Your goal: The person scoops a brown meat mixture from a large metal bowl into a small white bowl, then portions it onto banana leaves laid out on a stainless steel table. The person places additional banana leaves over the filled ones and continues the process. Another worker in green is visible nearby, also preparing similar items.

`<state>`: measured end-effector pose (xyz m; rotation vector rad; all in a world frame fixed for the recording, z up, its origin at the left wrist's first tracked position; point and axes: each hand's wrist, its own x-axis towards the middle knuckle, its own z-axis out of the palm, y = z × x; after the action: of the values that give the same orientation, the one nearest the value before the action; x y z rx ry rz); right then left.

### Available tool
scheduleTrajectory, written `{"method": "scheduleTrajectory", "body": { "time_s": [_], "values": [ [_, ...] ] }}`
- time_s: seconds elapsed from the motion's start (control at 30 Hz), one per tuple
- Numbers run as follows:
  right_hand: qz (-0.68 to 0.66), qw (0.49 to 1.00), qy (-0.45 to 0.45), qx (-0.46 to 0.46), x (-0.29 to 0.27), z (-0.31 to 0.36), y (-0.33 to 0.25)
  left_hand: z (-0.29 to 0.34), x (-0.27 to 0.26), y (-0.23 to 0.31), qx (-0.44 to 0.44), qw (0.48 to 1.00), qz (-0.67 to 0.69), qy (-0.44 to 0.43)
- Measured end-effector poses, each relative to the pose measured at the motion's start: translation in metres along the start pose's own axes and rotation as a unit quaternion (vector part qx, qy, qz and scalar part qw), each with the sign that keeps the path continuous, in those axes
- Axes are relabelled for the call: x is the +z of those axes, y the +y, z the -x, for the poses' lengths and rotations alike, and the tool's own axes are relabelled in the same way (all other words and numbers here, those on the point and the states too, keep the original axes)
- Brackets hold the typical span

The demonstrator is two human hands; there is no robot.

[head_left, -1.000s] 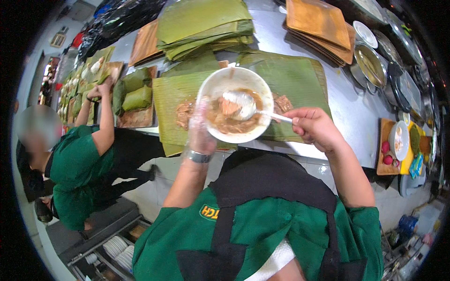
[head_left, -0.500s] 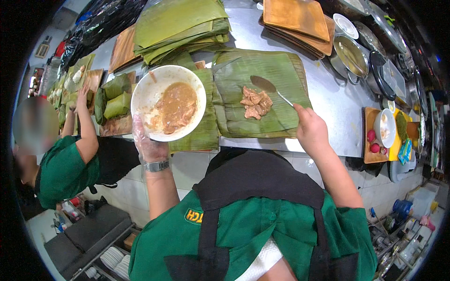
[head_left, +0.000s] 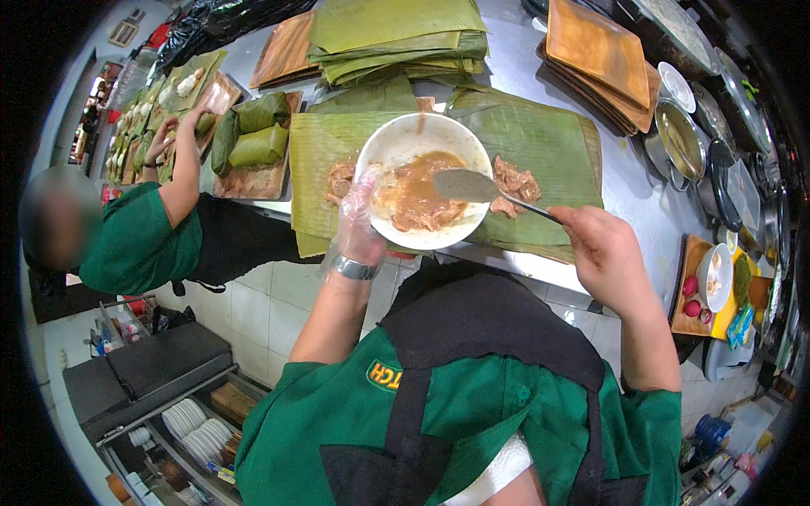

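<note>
My left hand [head_left: 359, 221], in a clear plastic glove, grips the left side of a white bowl [head_left: 379, 145]. Brown sauce with meat pieces [head_left: 429, 171] lies in the bowl. My bare right hand [head_left: 606, 253] is closed round the handle of a metal spoon [head_left: 467, 185], whose broad head is over the bowl. Beneath and right of the bowl is a banana leaf [head_left: 561, 148] bearing a heap of sauced meat [head_left: 518, 187]. Another banana leaf [head_left: 316, 143] on the left carries a second meat heap [head_left: 339, 179], partly hidden by the bowl and my glove.
Stacked cut leaves [head_left: 396, 38] lie at the back, wooden plates [head_left: 595, 42] farther right. Wrapped leaf parcels [head_left: 257, 148] rest on a wooden board at left, beside a co-worker in a green shirt [head_left: 139, 240]. A metal pot [head_left: 677, 139] stands right, beyond a tray with a white bowl [head_left: 717, 278].
The spoon has gone from over the right leaf's meat to over the bowl. The bowl has moved right, toward that leaf, uncovering meat on the left leaf. The whole view has shifted.
</note>
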<state>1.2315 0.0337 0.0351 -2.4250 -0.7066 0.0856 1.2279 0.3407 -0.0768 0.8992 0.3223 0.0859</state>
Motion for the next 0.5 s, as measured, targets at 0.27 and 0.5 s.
{"method": "scheduleTrajectory", "body": {
  "time_s": [0.27,0.5],
  "values": [
    [-0.033,0.997,-0.062,-0.021,0.014,-0.01,-0.023,0.001,0.0,-0.005,-0.059,0.998,-0.024,-0.027],
    [-0.027,0.994,-0.097,0.034,0.035,-0.014,-0.028,0.003,0.015,-0.003,0.002,0.997,-0.075,0.001]
  ]
}}
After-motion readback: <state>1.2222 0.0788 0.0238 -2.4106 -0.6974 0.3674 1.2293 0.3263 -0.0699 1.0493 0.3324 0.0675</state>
